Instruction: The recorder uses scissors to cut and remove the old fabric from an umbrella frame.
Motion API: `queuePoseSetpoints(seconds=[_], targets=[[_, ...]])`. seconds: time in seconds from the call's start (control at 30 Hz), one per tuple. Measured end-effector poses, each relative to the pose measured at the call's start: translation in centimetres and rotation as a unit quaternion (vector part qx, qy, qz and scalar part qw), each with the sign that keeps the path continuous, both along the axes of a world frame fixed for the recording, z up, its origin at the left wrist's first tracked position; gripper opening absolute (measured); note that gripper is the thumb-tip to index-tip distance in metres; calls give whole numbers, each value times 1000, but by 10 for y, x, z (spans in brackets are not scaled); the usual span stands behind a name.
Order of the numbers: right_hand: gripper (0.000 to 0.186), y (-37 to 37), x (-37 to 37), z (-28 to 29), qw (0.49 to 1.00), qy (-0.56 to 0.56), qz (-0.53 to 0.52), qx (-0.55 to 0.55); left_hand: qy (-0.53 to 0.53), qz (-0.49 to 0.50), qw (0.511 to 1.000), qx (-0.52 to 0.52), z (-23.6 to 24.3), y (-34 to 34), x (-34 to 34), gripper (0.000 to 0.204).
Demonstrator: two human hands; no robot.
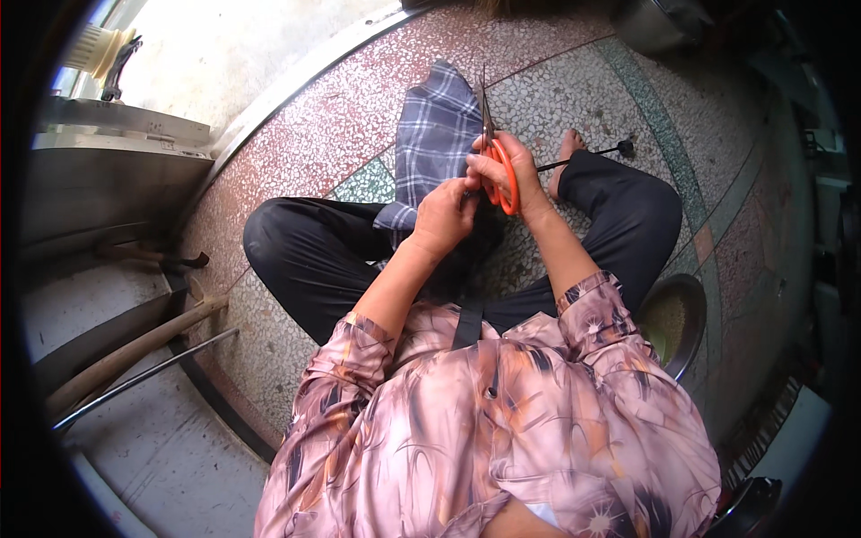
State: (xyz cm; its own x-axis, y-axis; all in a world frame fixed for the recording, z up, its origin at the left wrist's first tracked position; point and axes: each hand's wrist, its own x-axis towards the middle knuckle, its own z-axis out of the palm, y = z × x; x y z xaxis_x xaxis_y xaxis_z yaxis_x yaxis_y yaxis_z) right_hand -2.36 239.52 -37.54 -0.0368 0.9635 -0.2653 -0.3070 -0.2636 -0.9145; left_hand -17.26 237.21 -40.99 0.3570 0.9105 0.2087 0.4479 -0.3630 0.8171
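Speckled floor (556, 90) lies below; right hand (530, 185) grips orange-handled scissors (512, 179), left hand (442, 215) pinched, contents unclear.

Speckled pink-and-grey terrazzo floor (296, 134), curved green stripe (655, 112) right; flat grey panel (108, 197) left; brightly lit pale ground (251, 54) far left.

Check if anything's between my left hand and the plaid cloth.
Nothing visible stands between your left hand and the plaid cloth, which overlap in this view. The orange-handled scissors in your right hand lie to the right, blades beside the cloth's right edge.
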Motion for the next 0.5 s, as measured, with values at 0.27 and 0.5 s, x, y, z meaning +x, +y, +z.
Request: queuePoseSetpoints(seconds=[0.27, 0.5], targets=[[26, -1, 6, -12, 971, -228, -17, 63, 0, 113, 990, -86, -9, 21, -23, 14], [24, -60, 8, 7, 873, -460, 155, 33, 35, 151, 986, -66, -17, 31, -33, 17]])
